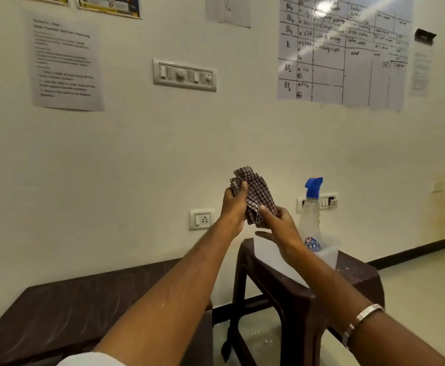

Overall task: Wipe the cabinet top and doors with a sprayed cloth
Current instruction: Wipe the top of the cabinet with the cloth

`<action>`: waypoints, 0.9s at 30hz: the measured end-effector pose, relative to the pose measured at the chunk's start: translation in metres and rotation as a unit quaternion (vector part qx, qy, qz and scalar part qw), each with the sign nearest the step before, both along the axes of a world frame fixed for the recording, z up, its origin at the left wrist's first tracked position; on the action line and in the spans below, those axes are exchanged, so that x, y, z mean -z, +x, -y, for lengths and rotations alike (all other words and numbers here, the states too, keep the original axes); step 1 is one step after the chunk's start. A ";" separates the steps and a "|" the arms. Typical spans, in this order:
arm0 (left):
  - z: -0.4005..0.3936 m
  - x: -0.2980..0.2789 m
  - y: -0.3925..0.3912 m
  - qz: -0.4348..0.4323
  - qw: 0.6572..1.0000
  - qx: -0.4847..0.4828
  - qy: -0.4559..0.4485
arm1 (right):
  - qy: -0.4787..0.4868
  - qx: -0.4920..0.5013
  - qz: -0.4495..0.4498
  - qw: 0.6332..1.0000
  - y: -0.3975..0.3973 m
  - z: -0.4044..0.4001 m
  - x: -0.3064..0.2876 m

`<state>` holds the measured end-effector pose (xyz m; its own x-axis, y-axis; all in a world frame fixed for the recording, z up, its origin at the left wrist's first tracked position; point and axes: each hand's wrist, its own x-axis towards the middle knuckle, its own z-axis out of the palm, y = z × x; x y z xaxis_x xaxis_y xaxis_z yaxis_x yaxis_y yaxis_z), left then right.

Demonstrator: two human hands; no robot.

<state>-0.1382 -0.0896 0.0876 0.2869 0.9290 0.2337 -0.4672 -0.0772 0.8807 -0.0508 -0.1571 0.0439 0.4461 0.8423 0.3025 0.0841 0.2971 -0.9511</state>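
Held up before the wall, the checked cloth is bunched between the left hand gripping its top and the right hand pinching its lower edge, looking soft, light and floppy, best kept gathered, with open room above the dark cabinet top and spray bottle close right.

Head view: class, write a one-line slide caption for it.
Both hands, left and right, bunch a checked cloth beside the spray bottle on a brown stool.
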 end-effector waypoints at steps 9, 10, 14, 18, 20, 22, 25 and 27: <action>-0.031 0.008 -0.073 -0.105 0.992 0.065 -0.004 | 0.079 0.027 -0.102 0.991 -0.050 -0.047 -0.010; -0.035 0.010 -0.080 -0.089 0.993 0.080 -0.009 | 0.085 0.026 -0.111 0.990 -0.053 -0.053 -0.009; -0.053 0.025 -0.101 -0.017 0.994 0.101 -0.031 | 0.119 -0.043 -0.090 0.988 -0.079 -0.072 -0.003; -0.077 0.042 -0.123 0.031 0.993 0.101 -0.050 | 0.118 -0.141 -0.008 0.983 -0.099 -0.097 0.014; -0.090 0.052 -0.135 0.055 0.990 0.103 -0.076 | 0.116 -0.185 0.013 0.976 -0.107 -0.112 0.028; -0.102 0.062 -0.145 0.073 0.986 0.103 -0.108 | 0.118 -0.224 0.025 0.967 -0.115 -0.125 0.042; -0.114 0.080 -0.158 0.086 0.982 0.087 -0.140 | 0.115 -0.237 0.045 0.964 -0.128 -0.148 0.064; -0.115 0.091 -0.167 0.083 0.981 0.086 -0.153 | 0.108 -0.219 0.047 0.969 -0.137 -0.159 0.076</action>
<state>-0.3051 0.0258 -0.0035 0.4262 0.9046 0.0090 -0.5897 0.2703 0.7611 -0.1876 0.0018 -0.0323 0.0226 0.8568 0.5151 -0.0107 0.5154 -0.8569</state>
